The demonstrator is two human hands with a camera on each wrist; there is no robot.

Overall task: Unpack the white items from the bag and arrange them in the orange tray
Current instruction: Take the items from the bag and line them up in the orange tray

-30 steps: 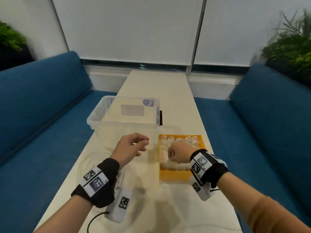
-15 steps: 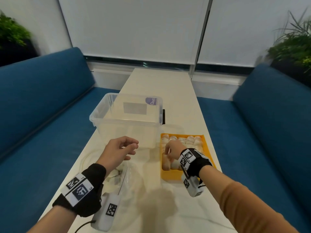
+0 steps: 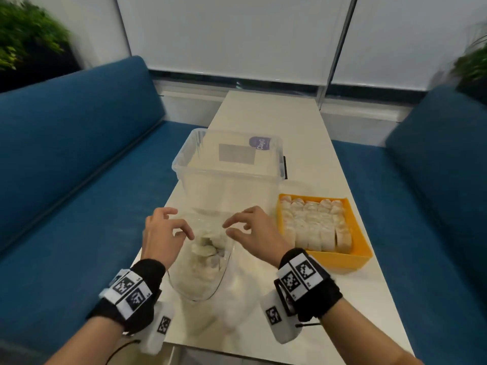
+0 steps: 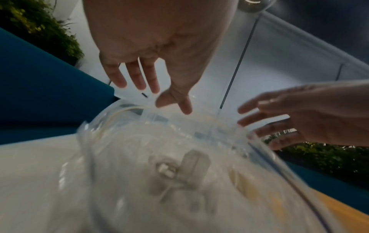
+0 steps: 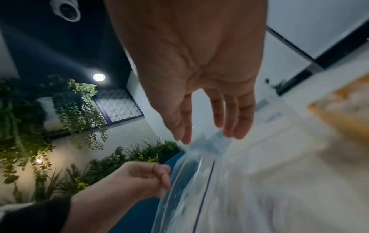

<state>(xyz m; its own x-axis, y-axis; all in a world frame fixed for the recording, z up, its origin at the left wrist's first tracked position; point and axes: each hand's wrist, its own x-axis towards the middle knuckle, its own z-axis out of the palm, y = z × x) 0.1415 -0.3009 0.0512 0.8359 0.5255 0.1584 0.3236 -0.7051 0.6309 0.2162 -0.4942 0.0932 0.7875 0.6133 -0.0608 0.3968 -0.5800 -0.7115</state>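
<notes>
Only the head view shows the orange tray [image 3: 365, 255] packed with white rolls [image 3: 313, 225]. On the table [image 3: 271, 119], the left hand [image 3: 163, 233] pinches the clear bag [image 3: 203, 270] rim; the right hand [image 3: 253, 230] hovers alongside, fingers spread, holding nothing.

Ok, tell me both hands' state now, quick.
Left hand: pinching the bag rim.
Right hand: open, over the bag mouth, holding nothing.

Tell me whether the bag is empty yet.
Not empty: white items still show through the clear bag on the table, between the two hands.
</notes>
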